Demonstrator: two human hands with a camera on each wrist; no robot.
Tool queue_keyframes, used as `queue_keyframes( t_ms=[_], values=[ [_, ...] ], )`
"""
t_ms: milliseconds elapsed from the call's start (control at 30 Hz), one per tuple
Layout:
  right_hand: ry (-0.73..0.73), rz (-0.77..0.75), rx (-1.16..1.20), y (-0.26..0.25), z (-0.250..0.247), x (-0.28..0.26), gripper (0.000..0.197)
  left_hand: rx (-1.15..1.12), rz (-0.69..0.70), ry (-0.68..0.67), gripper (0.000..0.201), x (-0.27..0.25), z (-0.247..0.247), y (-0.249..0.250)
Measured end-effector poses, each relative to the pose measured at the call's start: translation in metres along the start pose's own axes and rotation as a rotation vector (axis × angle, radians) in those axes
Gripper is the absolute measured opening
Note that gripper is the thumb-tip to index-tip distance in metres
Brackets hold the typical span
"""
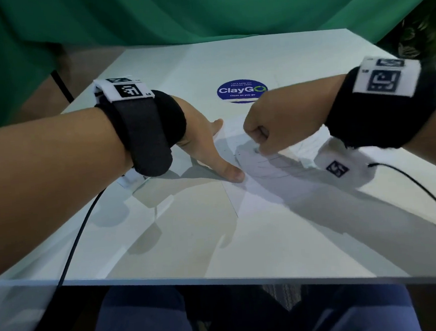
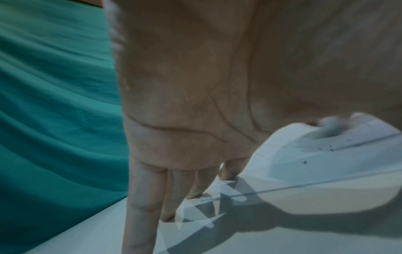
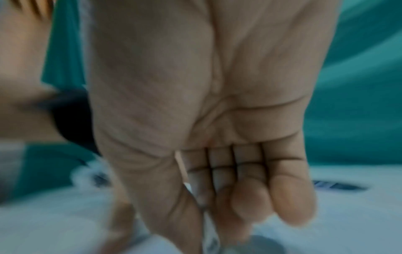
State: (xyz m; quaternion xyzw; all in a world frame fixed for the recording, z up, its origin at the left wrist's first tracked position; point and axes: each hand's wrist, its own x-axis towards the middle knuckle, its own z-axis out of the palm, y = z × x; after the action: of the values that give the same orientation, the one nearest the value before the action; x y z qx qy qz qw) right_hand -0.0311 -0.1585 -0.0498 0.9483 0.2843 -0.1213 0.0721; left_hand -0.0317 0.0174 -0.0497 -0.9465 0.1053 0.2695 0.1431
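Observation:
A white sheet of paper [image 1: 265, 180] with faint pencil lines lies on the white table [image 1: 166, 247]. My left hand [image 1: 208, 150] lies flat and spread on the sheet's left edge. In the left wrist view its straight fingers [image 2: 141, 214] touch the surface, and dark specks lie on the paper [image 2: 315, 163]. My right hand [image 1: 269, 130] is curled into a fist just above the sheet, to the right of the left hand. In the right wrist view the thumb and curled fingers of the right hand [image 3: 217, 154] pinch a small white object [image 3: 187, 185], blurred and mostly hidden.
A round blue ClayGo sticker [image 1: 242, 91] sits on the table behind the hands. Green cloth [image 1: 199, 10] hangs along the far side. Black cables [image 1: 72, 250] [image 1: 422, 188] trail from both wrists over the front edge [image 1: 220, 278]. My knees show below.

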Motion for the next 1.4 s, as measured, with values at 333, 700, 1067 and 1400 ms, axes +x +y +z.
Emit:
queue_keyframes(
  t_ms=[333,700,1067,1400],
  values=[
    [-0.013,-0.004,0.011,-0.007,0.001,0.002,0.017,0.013,0.006,0.005,0.145,0.001,0.001,0.001],
    [-0.073,-0.046,0.062,-0.013,0.004,0.001,0.018,0.010,0.011,0.016,0.145,0.000,0.001,0.000],
    [-0.090,0.010,0.076,-0.007,-0.002,0.007,0.019,0.000,0.003,-0.007,0.146,0.002,-0.001,-0.001],
    [-0.094,0.010,0.094,-0.005,-0.008,0.026,0.020,-0.012,0.022,-0.022,0.145,0.005,-0.002,-0.002]
  ],
)
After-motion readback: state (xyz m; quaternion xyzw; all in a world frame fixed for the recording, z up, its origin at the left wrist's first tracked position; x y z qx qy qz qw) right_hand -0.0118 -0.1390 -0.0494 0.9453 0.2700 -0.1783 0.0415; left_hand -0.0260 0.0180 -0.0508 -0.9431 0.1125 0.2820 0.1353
